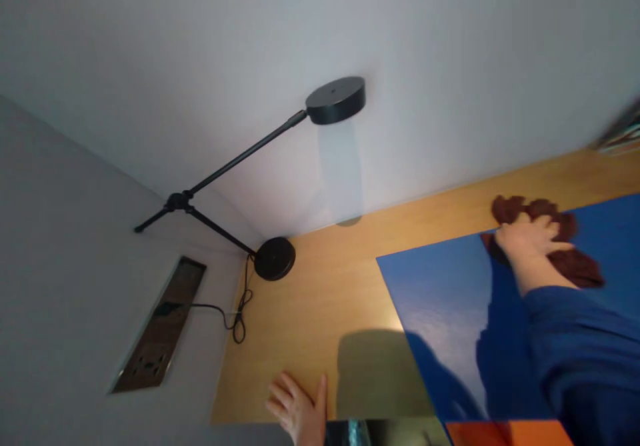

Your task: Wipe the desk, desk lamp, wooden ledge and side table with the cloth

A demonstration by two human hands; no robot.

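Observation:
My right hand (531,236) presses down on a crumpled dark brown cloth (575,266), its fingers bent into the fabric. Under the cloth lies a glossy blue mat (450,293), and the cloth reaches over the mat's far edge onto the wood. At the near edge of the wooden desk (310,299), my left hand (297,406) rests with its fingers spread and nothing in them. A blue sleeve covers my right forearm.
A black desk lamp (336,99) leans over the desk from its round base (275,258) in the back left corner. Its cable (240,306) runs to a wall socket panel (160,329). Something orange (535,433) shows below the desk's front edge. A blurred object (623,133) stands at far right.

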